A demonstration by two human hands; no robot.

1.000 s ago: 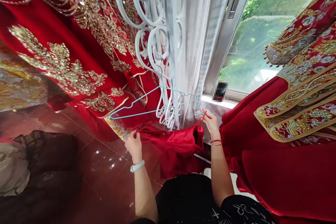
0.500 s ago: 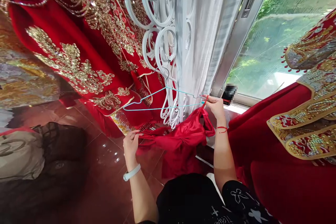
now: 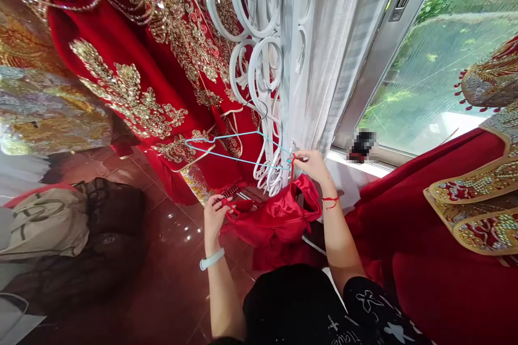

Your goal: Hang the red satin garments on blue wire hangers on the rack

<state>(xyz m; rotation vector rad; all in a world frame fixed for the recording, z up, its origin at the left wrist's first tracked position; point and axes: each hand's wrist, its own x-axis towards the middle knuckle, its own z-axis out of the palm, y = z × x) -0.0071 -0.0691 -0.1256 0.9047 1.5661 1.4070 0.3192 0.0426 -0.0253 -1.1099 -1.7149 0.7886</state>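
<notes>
A thin light-blue wire hanger (image 3: 238,159) hangs by its hook in front of the white scrollwork stand. My right hand (image 3: 311,164) pinches a red strap of the satin dress (image 3: 279,210) together with the hanger's right end. The strap is looped over that end. Lower and to the left, my left hand (image 3: 216,215) has its fingers closed on the dress's other strap, below the hanger's free left end. Red satin droops between both hands, its bodice opening facing up near my right wrist.
Red gowns with gold beading (image 3: 133,97) hang at the left. The white scrollwork stand (image 3: 265,64) is ahead, beside a window (image 3: 437,81). More embroidered red garments (image 3: 477,199) hang at the right. A beige bag (image 3: 48,221) sits at lower left.
My right hand has moved left, and the hanger has swung so its left end points more toward the left. My left hand has shifted slightly right, the strap gathered in its fingers.
</notes>
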